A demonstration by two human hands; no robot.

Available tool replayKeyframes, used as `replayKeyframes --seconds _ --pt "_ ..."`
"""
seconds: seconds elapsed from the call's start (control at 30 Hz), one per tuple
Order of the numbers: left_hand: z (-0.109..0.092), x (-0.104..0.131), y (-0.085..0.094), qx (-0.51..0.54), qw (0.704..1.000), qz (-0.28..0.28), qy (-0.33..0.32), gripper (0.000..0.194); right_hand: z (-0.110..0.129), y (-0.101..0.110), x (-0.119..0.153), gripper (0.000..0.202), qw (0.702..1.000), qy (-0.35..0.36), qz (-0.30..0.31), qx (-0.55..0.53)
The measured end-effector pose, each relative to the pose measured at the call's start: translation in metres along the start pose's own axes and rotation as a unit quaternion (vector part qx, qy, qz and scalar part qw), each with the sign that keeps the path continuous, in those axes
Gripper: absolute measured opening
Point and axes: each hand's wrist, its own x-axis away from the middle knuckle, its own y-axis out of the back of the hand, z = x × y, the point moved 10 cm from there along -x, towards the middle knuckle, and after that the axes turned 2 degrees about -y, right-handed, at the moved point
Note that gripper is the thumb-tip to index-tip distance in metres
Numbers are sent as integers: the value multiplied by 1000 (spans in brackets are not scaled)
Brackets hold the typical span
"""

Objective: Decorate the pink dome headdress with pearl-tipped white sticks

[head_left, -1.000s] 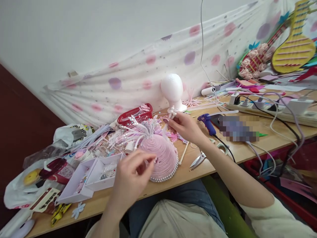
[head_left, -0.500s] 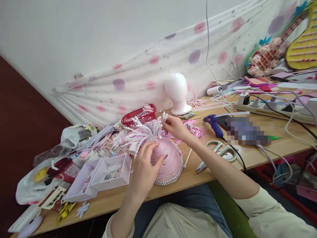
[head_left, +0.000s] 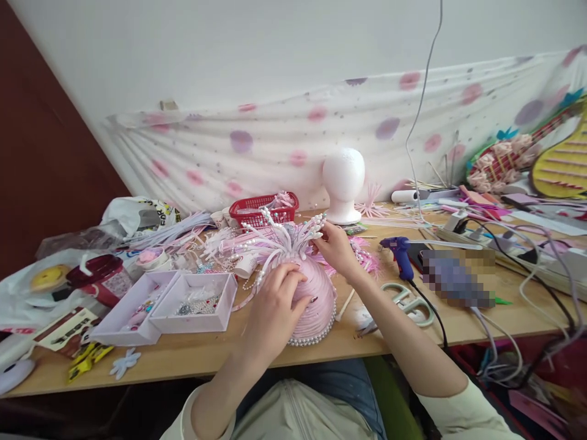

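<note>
Left hand point(head_left: 274, 305) has settled, fingers spread, on the pearl-edged pink dome point(head_left: 323, 290), seemingly steadying it. Right hand point(head_left: 338, 249) pinches pearl-tipped strands point(head_left: 315, 231).

Two hands point(head_left: 277, 302) point(head_left: 337, 247), one dome point(head_left: 321, 299), one foam head point(head_left: 343, 177), apparently two lutes point(head_left: 499, 160) point(head_left: 562, 162)

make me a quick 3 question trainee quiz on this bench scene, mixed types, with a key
1. Multiple choice: What is the right hand at?
a) the scissors
b) the pale bead-tipped strands
c) the white head form

2. True or false: The blue glue gun lies inside the red basket.

3. Short answer: What trims the lower edge of the pink dome under the left hand?

Key:
1. b
2. False; it lies on the table, well apart from the basket.
3. A row of small silvery beads
</note>
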Motion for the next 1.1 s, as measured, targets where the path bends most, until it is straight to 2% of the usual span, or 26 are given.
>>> replayKeyframes --seconds 0.23,0.5,0.73,0.97,1.1 --pt "0 1 -1 9 1000 0 -7 20 11 1 3 9 999 -5 -8 49" --pt "1 2 1 17 1000 -14 -8 19 3 -1 6 7 999 -20 -34 -1" --pt "2 0 2 27 1000 -12 -2 18 11 0 7 5 998 -42 -40 -9" --pt "3 -1 3 22 1000 -10 -3 20 8 -2 5 5 999 -44 -14 1" --pt "4 -9 14 25 999 -29 -18 21 9 -6 4 9 1000 -7 19 1"
